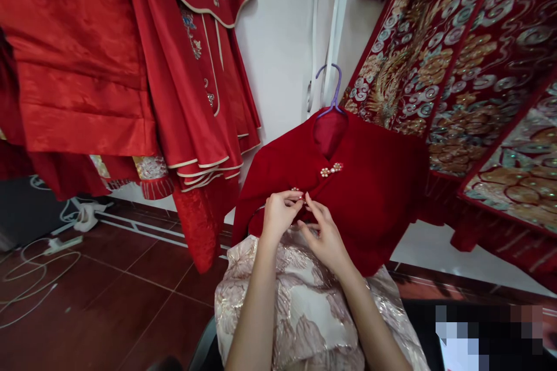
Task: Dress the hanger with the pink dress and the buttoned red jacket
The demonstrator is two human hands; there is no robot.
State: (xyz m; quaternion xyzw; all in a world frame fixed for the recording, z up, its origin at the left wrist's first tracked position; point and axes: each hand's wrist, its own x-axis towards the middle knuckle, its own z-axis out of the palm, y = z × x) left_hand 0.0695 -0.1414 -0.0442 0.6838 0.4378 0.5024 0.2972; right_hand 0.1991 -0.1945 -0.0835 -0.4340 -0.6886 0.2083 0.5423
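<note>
A dark red velvet jacket point(369, 185) hangs in front of me on a purple hanger point(335, 89). On its upper front is a fastened flower-shaped frog button point(332, 169) with pearl-like beads. Lower down, another beaded frog button point(295, 189) shows only in part behind my fingers. My left hand point(281, 214) is closed in a pinch at this lower fastening, thumb and forefinger together. My right hand point(325, 238) comes from the other side, its forefinger touching the fastening and its thumb held apart below. The small part between the fingertips is mostly hidden.
A shiny pale floral garment point(304, 290) spreads beneath my forearms. Red garments point(195, 86) hang at left, and heavily embroidered ones point(461, 69) at right. A white metal stand point(331, 22) bears the hanger. White cables point(39, 266) lie on the brown tiled floor point(130, 295).
</note>
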